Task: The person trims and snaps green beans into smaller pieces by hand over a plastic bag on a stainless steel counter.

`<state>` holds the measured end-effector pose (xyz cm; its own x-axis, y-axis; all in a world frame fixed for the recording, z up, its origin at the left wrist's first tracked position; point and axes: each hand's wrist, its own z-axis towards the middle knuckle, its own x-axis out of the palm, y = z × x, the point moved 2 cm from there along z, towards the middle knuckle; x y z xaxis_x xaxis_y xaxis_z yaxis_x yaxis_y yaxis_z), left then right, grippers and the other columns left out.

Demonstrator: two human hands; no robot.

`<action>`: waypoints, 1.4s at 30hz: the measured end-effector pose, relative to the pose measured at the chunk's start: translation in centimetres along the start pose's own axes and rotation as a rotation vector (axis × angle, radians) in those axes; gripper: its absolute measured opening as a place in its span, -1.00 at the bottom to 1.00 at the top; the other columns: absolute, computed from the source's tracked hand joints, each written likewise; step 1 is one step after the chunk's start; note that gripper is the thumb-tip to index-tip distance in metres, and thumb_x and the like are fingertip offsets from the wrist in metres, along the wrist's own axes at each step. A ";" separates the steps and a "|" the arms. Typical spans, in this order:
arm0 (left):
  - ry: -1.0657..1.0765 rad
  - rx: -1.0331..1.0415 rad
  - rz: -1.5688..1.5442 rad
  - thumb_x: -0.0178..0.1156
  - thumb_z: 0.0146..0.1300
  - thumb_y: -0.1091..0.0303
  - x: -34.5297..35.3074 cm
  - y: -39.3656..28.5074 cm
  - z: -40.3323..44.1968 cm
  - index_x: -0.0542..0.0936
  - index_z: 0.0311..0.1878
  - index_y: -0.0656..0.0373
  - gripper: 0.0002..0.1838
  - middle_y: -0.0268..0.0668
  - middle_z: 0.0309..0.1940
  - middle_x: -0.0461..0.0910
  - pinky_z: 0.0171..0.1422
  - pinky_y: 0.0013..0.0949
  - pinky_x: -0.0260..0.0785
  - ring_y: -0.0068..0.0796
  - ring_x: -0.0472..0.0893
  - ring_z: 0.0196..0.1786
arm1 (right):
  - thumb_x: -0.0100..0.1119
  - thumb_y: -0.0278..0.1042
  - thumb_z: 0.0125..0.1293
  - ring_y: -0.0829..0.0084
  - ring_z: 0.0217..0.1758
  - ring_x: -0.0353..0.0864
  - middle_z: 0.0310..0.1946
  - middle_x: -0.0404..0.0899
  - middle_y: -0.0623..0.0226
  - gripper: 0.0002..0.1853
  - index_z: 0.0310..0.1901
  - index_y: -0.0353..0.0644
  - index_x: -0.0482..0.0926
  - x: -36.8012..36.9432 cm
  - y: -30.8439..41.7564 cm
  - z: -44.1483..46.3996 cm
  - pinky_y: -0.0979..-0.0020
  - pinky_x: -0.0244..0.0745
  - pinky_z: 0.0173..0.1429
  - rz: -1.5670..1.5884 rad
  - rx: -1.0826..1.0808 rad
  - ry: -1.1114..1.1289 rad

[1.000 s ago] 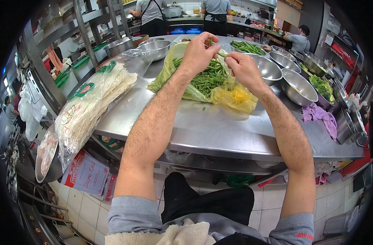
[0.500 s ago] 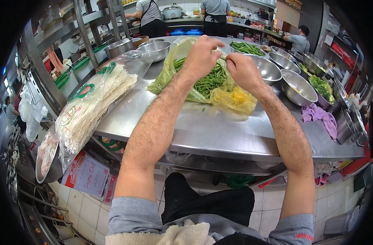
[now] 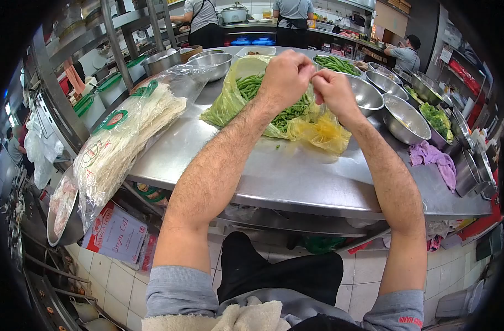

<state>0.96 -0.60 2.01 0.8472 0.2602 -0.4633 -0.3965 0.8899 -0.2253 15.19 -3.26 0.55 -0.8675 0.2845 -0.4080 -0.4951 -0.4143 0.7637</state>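
My left hand [image 3: 285, 79] and my right hand [image 3: 336, 94] meet above an opened yellow-green plastic bag [image 3: 224, 107]. The fingers of both are closed in a pinch, close together; whatever they hold is too small or hidden to make out. Green beans [image 3: 252, 85] fill the bag, whole ones towards the back left and many shorter pieces [image 3: 288, 117] nearer me. The bag's bunched yellow end [image 3: 323, 132] lies on the steel table under my right hand. Beyond the right hand is a steel bowl of long green beans [image 3: 336, 64].
Clear-wrapped white noodles [image 3: 128, 129] overhang the steel table [image 3: 301, 179] on the left. Steel bowls [image 3: 404, 118] crowd the right side, with broccoli [image 3: 436, 118] and a purple cloth [image 3: 431, 160] beside them. A white container [image 3: 257, 51] stands behind the bag. Several people work farther back.
My left hand has shifted right and its fingers have curled in, closing the gap to my right hand. The view has moved slightly, showing the white container behind the bag.
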 end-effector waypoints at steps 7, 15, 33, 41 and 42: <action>-0.309 0.050 -0.408 0.22 0.19 0.46 1.2 -3.3 1.6 0.59 -0.20 0.26 -0.87 -0.21 -0.33 0.61 -0.20 -0.43 0.50 -0.48 0.63 -0.30 | 0.08 -0.48 0.26 0.35 -0.07 0.53 -0.21 0.56 0.20 -0.81 -0.10 -0.29 0.50 3.9 -1.7 -1.3 0.33 0.44 -0.01 -0.282 -0.465 0.305; 0.529 0.114 0.118 0.05 0.23 0.29 8.6 -4.3 3.0 0.64 -0.09 0.08 -0.74 -0.20 -0.16 0.63 0.09 -0.22 0.47 -0.21 0.62 -0.06 | 0.06 -0.32 0.38 0.41 0.11 0.45 -0.08 0.49 0.27 -0.77 0.03 -0.11 0.43 3.1 -1.0 -3.1 0.34 0.36 0.26 -0.316 -0.260 0.568; 0.713 -0.339 0.678 0.11 0.18 0.40 -1.4 9.0 -1.8 0.60 -0.09 0.18 -0.76 -0.02 -0.13 0.61 0.07 -0.11 0.44 -0.06 0.59 -0.02 | -0.01 -0.33 0.37 0.22 0.10 0.49 -0.06 0.51 0.20 -0.71 0.06 -0.13 0.55 2.9 -1.6 -2.4 0.17 0.37 0.17 -0.814 -0.326 0.484; 0.693 -0.320 0.705 0.19 0.09 0.47 -0.9 8.6 -1.9 0.56 0.01 0.17 -0.64 -0.04 -0.07 0.59 0.12 -0.17 0.43 -0.10 0.58 0.02 | -0.04 -0.42 0.35 0.21 0.11 0.48 -0.08 0.50 0.16 -0.70 0.08 -0.13 0.54 2.9 -1.0 -2.7 0.15 0.37 0.16 -0.822 -0.313 0.501; 0.731 -0.315 0.672 0.20 0.10 0.45 -1.0 8.6 -2.0 0.57 0.02 0.17 -0.64 -0.06 -0.06 0.59 0.12 -0.16 0.44 -0.11 0.59 0.02 | -0.04 -0.45 0.32 0.20 0.10 0.49 -0.08 0.50 0.15 -0.69 0.07 -0.13 0.54 2.9 -1.0 -2.8 0.16 0.38 0.16 -0.832 -0.326 0.499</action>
<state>-3.99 6.03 -1.15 0.0382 0.2824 -0.9585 -0.8709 0.4798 0.1066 12.98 -4.40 -2.78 -0.1277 0.2281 -0.9652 -0.8737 -0.4864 0.0006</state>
